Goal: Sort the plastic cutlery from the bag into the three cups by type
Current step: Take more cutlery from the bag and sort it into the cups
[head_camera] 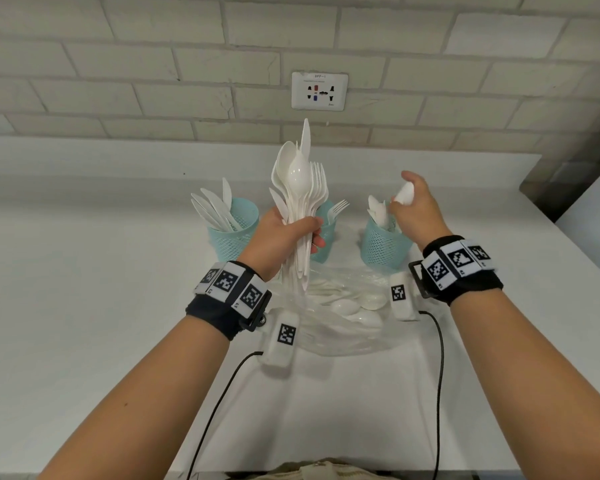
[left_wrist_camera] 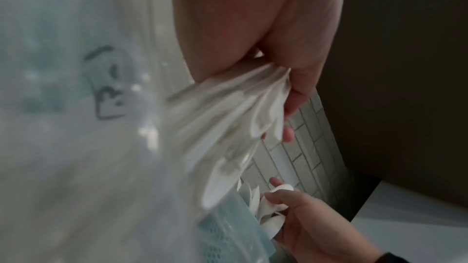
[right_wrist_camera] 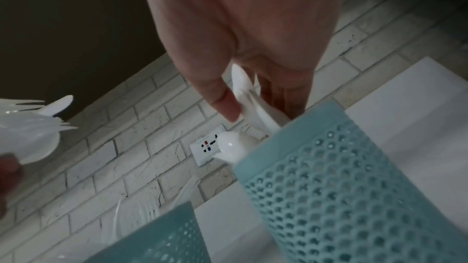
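Observation:
My left hand (head_camera: 291, 237) grips a mixed bundle of white plastic cutlery (head_camera: 300, 195) upright above the counter: spoons, forks and a knife. In the left wrist view the bundle (left_wrist_camera: 228, 111) fans out from the palm. My right hand (head_camera: 413, 206) pinches a white spoon (head_camera: 405, 195) over the right teal mesh cup (head_camera: 385, 251), which holds spoons. In the right wrist view the spoon (right_wrist_camera: 243, 91) points down into that cup (right_wrist_camera: 354, 177). The left cup (head_camera: 232, 237) holds knives. The middle cup (head_camera: 324, 251), with forks, is partly hidden behind my left hand.
The clear plastic bag (head_camera: 343, 320) lies on the white counter just in front of the cups, with several spoons inside. A brick wall with a power socket (head_camera: 319, 91) stands behind. The counter's right edge (head_camera: 568, 237) drops off beside the right cup.

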{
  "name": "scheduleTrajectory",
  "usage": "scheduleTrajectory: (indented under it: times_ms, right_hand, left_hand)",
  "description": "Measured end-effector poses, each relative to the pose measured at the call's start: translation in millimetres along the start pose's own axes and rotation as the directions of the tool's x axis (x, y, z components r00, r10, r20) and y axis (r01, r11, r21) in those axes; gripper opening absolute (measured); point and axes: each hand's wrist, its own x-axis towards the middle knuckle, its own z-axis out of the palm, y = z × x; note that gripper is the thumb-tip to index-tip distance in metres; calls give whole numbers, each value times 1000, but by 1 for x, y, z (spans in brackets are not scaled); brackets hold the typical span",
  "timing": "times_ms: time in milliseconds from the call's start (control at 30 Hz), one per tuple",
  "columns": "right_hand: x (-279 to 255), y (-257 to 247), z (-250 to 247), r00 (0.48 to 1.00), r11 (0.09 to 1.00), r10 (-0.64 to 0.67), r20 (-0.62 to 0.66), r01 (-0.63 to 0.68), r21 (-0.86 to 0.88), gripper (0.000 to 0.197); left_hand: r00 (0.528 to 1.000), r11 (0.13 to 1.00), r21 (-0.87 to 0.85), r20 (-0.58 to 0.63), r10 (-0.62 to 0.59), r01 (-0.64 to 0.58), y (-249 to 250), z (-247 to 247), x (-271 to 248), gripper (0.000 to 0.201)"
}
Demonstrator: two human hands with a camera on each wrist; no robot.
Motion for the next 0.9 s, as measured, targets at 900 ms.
scheduleTrajectory:
  times_ms: [900]
  right_hand:
    - [-55, -73, 36, 912, 777, -143, 385, -137, 614, 12]
  left_hand:
    - [981, 990, -133, 195, -11, 38, 4, 1, -13, 25]
